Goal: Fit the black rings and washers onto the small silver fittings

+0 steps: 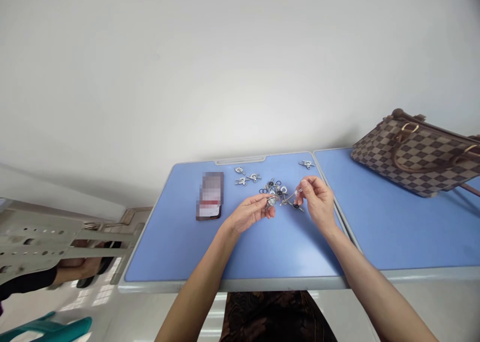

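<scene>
The left hand [250, 214], nearly closed, pinches a metal part [271, 201]. The right hand [318, 202], likewise closed, pinches a pin [290, 198] near loose hardware [279, 193].

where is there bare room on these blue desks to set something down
Left desk: bare between the phone and front edge. Right desk: bare in front of the checkered bag. Crowded: the left desk's middle, where the left hand and right hand meet the small metal parts.
</scene>
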A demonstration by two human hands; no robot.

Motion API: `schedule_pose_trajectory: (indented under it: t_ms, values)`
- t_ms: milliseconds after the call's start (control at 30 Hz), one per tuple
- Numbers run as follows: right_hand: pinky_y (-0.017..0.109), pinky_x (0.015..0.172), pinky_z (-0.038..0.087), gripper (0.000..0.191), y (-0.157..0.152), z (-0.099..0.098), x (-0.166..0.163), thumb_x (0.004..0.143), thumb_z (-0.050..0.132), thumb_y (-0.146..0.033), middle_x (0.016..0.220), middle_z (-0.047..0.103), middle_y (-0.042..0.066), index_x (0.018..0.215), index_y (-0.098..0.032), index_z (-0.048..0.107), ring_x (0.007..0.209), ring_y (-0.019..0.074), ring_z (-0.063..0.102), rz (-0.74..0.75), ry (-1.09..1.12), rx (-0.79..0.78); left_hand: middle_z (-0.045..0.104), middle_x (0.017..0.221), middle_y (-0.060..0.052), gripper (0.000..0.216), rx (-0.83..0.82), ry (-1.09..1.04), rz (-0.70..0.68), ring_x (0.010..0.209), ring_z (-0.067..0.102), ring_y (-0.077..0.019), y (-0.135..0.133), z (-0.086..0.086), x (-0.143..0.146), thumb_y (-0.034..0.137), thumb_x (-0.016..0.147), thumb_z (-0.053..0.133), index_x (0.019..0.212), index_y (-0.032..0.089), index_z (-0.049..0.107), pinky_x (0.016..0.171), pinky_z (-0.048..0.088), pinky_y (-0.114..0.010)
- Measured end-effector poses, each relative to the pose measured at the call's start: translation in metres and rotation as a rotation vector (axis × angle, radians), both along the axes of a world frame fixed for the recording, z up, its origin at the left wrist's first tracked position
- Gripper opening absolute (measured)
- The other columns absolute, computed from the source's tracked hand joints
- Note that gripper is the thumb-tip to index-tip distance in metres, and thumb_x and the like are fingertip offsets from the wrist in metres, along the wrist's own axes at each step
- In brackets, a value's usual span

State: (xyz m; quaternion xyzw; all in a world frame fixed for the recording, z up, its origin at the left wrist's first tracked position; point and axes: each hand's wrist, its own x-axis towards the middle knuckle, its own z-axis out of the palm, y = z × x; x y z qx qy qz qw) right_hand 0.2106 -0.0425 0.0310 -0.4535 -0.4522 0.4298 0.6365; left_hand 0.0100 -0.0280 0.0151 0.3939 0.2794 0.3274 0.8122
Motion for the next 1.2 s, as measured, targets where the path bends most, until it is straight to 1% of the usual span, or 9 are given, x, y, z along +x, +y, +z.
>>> schedule_pose_trajectory:
  t_ms: [267,400,733,1200]
  values:
    - [0.023,0.043,0.045,0.024,-0.0005,-0.0018,-0.0012,0.085,0.06,-0.043,0.059,0.057,-0.004,0.08,-0.02,0.054,0.043,0.0089,0.052,0.01,-0.043,-0.006,0.064,0.08,-0.009,0.034,0.084,0.011,-0.066,0.078,0.059,-0.0163,-0.0016,0.0039,0.0001,0.031,0.084,0.063,0.113,0.012,0.065,0.073,0.039,-0.029]
    - [0.023,0.043,0.045,0.023,-0.0007,-0.0021,-0.0017,0.085,0.061,-0.042,0.059,0.058,-0.004,0.08,-0.02,0.055,0.043,0.0088,0.052,0.017,-0.039,-0.006,0.064,0.081,-0.009,0.036,0.084,0.004,-0.091,0.078,0.058,-0.016,-0.0021,0.0038,0.0002,0.031,0.085,0.062,0.115,0.013,0.065,0.073,0.039,-0.028]
    - [0.023,0.043,0.046,0.024,-0.0003,-0.0024,-0.0014,0.084,0.061,-0.042,0.06,0.058,-0.004,0.081,-0.02,0.054,0.042,0.0087,0.052,0.011,-0.051,-0.006,0.064,0.084,-0.01,0.039,0.085,0.008,-0.097,0.079,0.057,-0.0161,-0.0022,0.0045,0.0,0.03,0.085,0.061,0.121,0.014,0.062,0.074,0.039,-0.029]
    - [0.022,0.044,0.045,0.024,0.0016,-0.0078,-0.0028,0.083,0.062,-0.043,0.059,0.058,-0.004,0.081,-0.02,0.055,0.043,0.0091,0.052,0.02,-0.088,-0.023,0.066,0.083,-0.009,0.04,0.139,0.092,-0.055,0.078,0.058,-0.0155,-0.0002,-0.0031,-0.0002,0.034,0.083,0.063,0.118,0.014,0.064,0.074,0.041,-0.028]
